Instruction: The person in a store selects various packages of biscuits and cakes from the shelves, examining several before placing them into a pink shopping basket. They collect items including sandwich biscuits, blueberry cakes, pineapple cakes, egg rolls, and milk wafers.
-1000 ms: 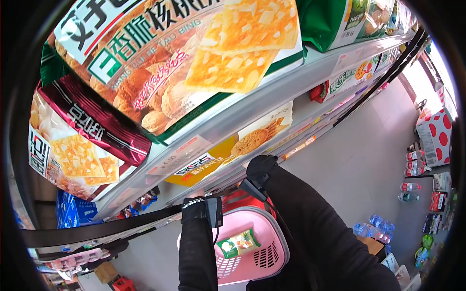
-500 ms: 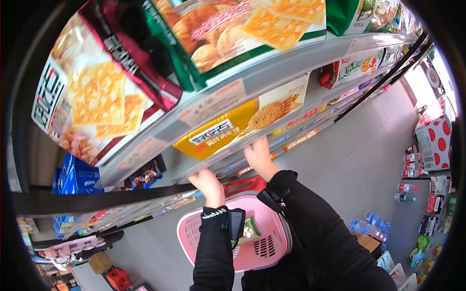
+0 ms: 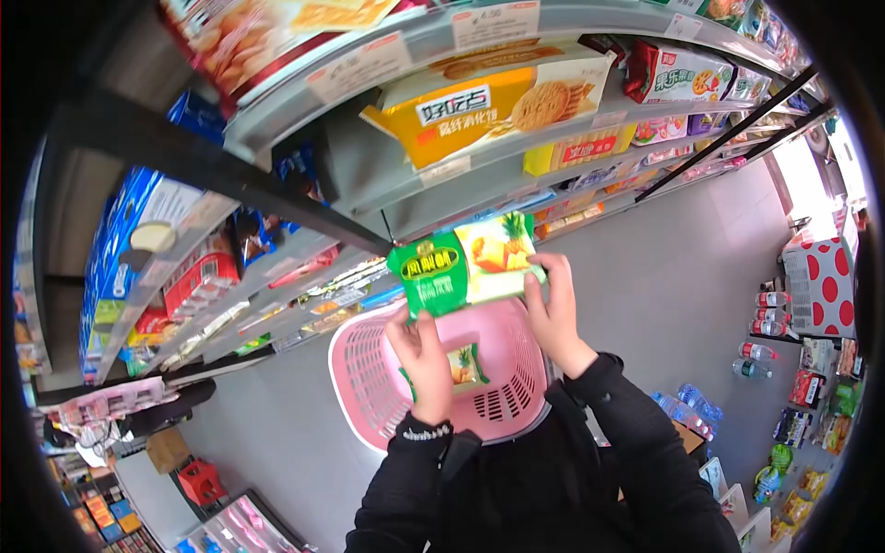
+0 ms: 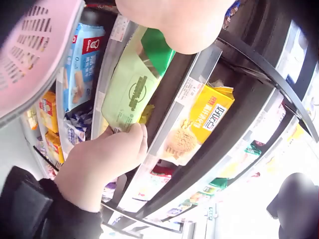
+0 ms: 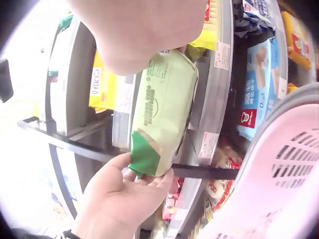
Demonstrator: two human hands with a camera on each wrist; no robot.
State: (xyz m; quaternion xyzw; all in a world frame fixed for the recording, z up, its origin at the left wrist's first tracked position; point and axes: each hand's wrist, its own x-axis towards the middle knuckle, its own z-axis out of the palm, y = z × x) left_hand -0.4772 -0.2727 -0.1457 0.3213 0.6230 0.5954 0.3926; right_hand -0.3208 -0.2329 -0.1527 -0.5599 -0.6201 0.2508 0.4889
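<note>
At centre frame, left hand (image 3: 424,346) and right hand (image 3: 553,313) hold a green snack packet (image 3: 466,263) level above the pink basket (image 3: 364,378), fingers pinching each end, an even grip that should steady it.

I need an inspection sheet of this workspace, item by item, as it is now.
Surface: grey shop floor below a pink basket.
Job's things: green pineapple snack packet, held above the basket; a smaller similar packet lies inside it.
Clutter: bottles and a red-dotted box stand at the right.
Grips: left hand holds the packet's green end; right hand holds the other end.
Cables: nothing seen.
Surroundings: shelves carrying a yellow biscuit box and other snack packs.
</note>
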